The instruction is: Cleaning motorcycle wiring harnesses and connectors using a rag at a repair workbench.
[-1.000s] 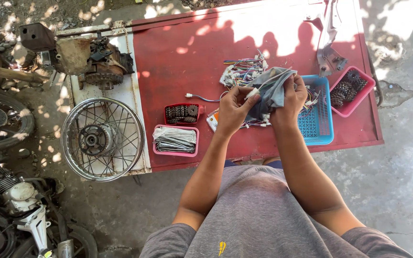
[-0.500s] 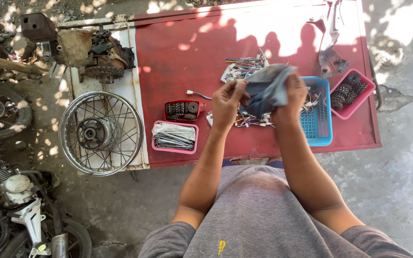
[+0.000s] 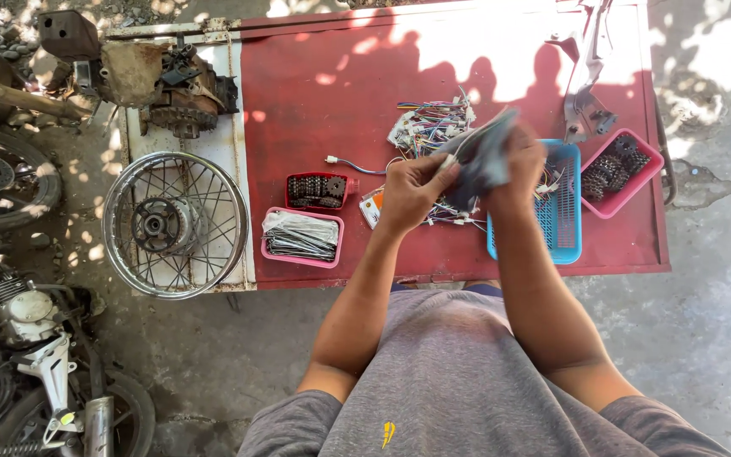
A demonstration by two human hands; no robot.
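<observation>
Grey cloth gripped by both: left hand, right hand, raised above red table

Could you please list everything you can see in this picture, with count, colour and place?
table: one, red top, centre
grey cloth: one, held in both hands above the table
wire bundle: one, many-coloured, on the table beyond the hands
blue basket: one, under the right hand
pink tray of dark sprockets: one, table's right edge
pink tray of metal spokes: one, table's near edge
small red tray of dark parts: one, behind the spoke tray
spoked wheel: one, silver, on a white stand left of the table
engine part: one, grimy, beyond the wheel
motorcycle: one, partly seen, bottom left
left hand: one, gripping the cloth
right hand: one, gripping the cloth
</observation>
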